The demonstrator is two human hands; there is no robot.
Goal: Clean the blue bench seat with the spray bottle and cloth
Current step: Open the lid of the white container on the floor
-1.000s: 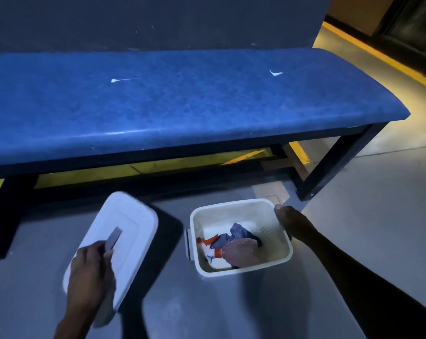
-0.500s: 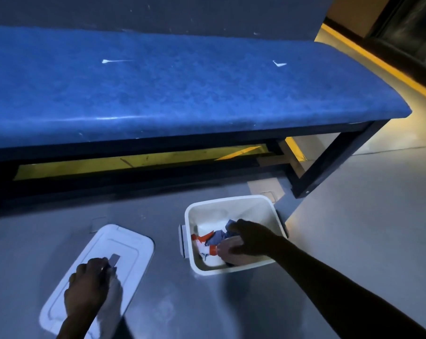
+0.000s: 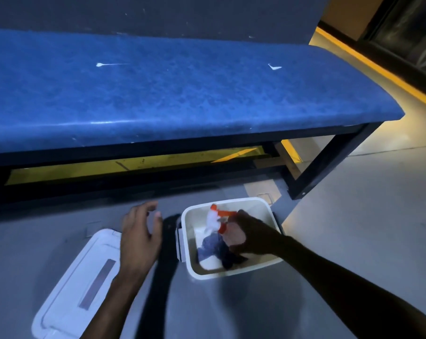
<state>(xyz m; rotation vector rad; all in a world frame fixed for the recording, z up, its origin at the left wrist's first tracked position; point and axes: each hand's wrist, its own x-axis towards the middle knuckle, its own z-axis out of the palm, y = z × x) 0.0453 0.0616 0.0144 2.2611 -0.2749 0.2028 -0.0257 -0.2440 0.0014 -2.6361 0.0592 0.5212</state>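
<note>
Right hand: I saw my right hand [image 3: 249, 237] down inside the white bin [image 3: 268, 211], fingers curled round the spray bottle [image 3: 231, 234], gripping its body just under the head.
Spray bottle: it sat tilted in that grip, its white-and-orange trigger head [image 3: 216, 216] pointing away from the hand toward the bin's far-left corner; the bottle's lower part was hidden by my fingers.
Cloth: a bluish cloth [image 3: 213, 245] lay crumpled on the bin floor, just left of and below the right hand, touching the bottle as far as I could tell.
Left hand: my left hand [image 3: 139, 234] hovered over the floor with fingers spread and relaxed, holding nothing, just left of the bin.
Lid: the white lid [image 3: 80, 282] lay flat on the grey floor [image 3: 353, 216], beneath and to the left of my left wrist; I could not tell whether the wrist touched it.
Bench seat: the blue bench seat [image 3: 170, 94] stretched across well beyond both hands, on a dark frame [image 3: 314, 172], with two small white marks [image 3: 275, 67] on its surface.
Bin: it stood on the floor in front of the bench's right leg, open at the top.
</note>
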